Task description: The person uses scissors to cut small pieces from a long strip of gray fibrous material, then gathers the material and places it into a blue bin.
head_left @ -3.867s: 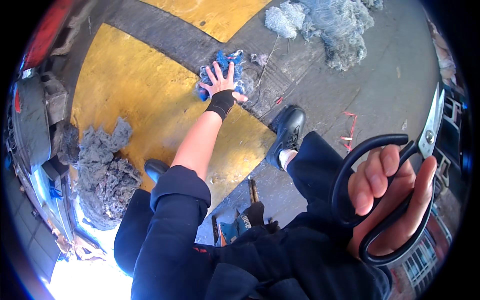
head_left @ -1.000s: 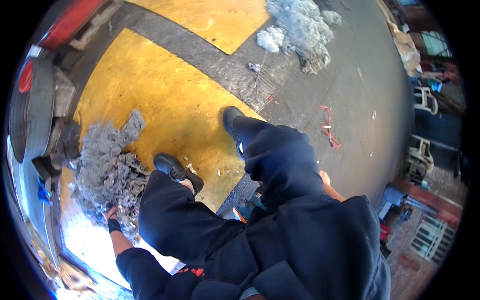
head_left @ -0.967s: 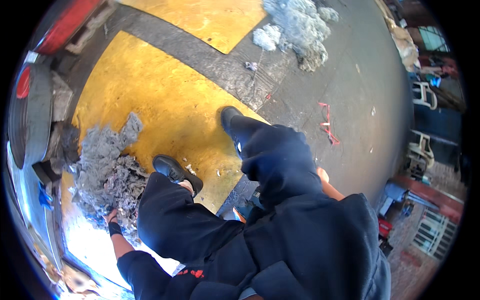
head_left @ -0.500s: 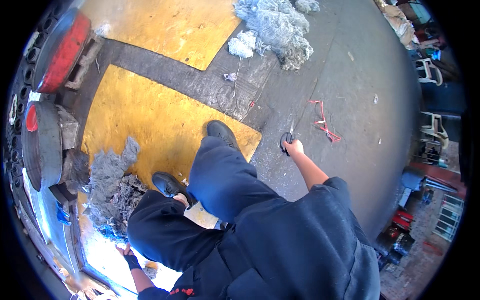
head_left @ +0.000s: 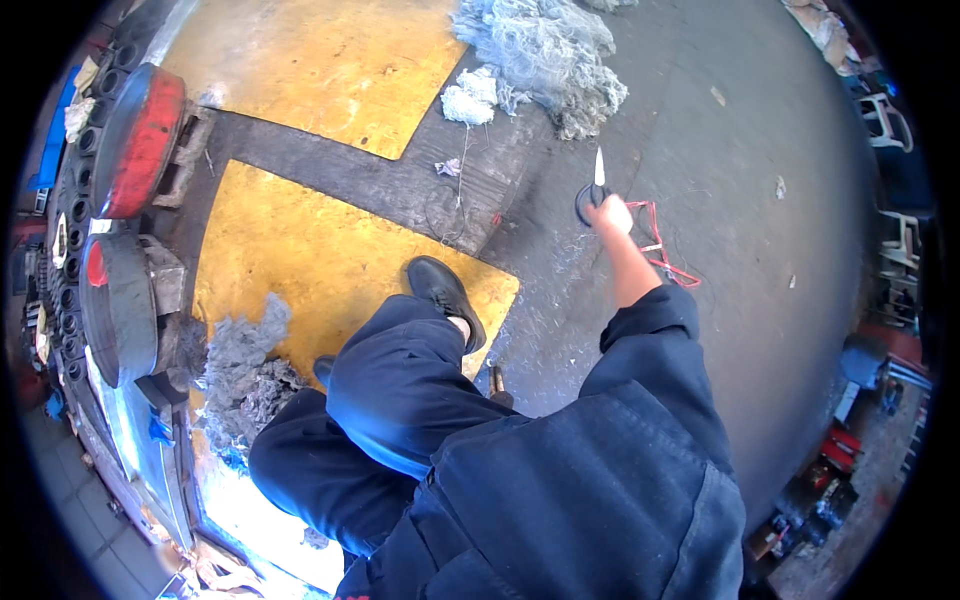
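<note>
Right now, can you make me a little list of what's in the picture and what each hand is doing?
right hand: stretched out over the grey floor, holding scissors
scissors: black handles, blade pointing away from the person
left hand: hidden from view
red string: lying on the grey floor just beside the right hand
grey fibre pile: far ahead, by the yellow floor patch
second fibre pile: low left, by the person's leg
black shoe: on the yellow patch's edge

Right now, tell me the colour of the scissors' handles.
Black, on the scissors in the right hand; the head view shows it, the blade pale.
</note>
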A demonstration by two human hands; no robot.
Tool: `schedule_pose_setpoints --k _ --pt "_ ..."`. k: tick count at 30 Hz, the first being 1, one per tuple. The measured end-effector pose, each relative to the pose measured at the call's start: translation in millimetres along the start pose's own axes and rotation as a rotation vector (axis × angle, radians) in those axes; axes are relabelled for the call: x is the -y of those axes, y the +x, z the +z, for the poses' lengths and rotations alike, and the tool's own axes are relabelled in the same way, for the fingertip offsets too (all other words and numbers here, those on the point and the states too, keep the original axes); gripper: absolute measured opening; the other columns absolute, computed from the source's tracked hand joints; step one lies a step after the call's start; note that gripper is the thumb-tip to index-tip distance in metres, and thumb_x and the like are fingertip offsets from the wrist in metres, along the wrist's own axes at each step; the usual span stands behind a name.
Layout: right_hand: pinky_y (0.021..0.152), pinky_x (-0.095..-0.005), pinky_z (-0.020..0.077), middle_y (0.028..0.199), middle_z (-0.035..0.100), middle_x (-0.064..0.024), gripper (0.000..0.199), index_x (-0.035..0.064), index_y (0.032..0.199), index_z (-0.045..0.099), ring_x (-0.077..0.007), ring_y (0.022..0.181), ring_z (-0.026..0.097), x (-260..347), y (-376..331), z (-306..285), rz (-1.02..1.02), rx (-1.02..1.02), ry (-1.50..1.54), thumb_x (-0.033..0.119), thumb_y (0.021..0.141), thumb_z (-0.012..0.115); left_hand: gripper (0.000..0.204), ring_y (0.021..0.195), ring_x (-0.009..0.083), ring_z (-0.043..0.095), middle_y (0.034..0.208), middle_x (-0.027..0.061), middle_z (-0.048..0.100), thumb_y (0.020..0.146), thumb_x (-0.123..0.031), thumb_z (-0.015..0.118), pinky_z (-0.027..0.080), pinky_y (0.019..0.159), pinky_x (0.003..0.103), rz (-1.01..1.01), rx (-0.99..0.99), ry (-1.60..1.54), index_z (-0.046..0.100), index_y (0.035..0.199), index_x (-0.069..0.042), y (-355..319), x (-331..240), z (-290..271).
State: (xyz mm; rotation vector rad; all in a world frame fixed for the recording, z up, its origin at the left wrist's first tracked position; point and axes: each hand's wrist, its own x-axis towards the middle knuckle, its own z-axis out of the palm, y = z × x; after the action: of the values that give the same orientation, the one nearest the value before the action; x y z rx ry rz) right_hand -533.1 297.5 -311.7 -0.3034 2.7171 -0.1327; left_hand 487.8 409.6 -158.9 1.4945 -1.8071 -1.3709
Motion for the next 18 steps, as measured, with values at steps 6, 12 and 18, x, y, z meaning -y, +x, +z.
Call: schedule_pose_setpoints --k 6,12,18 --pt "0.082 -0.0427 0.051 0.1 0.066 -0.021 0.05 -0.003 0.099 0.062 -0.0351 0.095 0.064 25.2 28.2 -73.3 -0.02 -0.161 0.158 0.038 0.073 0.072 0.049 0.096 0.0222 0.053 0.105 0.0063 0.053 0.067 -0.016 0.075 0.043 0.086 0.036 0.127 0.158 0.154 0.05 0.109 -0.015 13.1 16.1 36.7" --pt "0.085 -0.047 0.0492 0.098 0.065 -0.024 0.045 -0.0024 0.103 0.062 -0.0381 0.097 0.063 -85.2 -25.1 17.0 -0.181 0.101 0.079 0.035 0.078 0.063 0.036 0.09 0.021 0.056 0.095 0.0025 0.058 0.066 -0.019 0.075 0.046 0.08 0.034 0.14 0.149 0.283 0.06 0.098 -0.017 -9.3 62.2 110.8" --pt "0.063 -0.0386 0.0517 0.079 0.069 -0.0124 0.02 0.0059 0.075 0.07 -0.0255 0.075 0.067 -293.7 -8.7 265.8 -1.004 0.257 -0.946 0.02 0.082 0.057 0.023 0.085 0.0199 0.058 0.085 -0.0013 0.063 0.065 -0.021 0.075 0.05 0.074 0.032 -0.202 -0.207 0.437 0.07 0.087 -0.018 -146.7 36.2 194.4"
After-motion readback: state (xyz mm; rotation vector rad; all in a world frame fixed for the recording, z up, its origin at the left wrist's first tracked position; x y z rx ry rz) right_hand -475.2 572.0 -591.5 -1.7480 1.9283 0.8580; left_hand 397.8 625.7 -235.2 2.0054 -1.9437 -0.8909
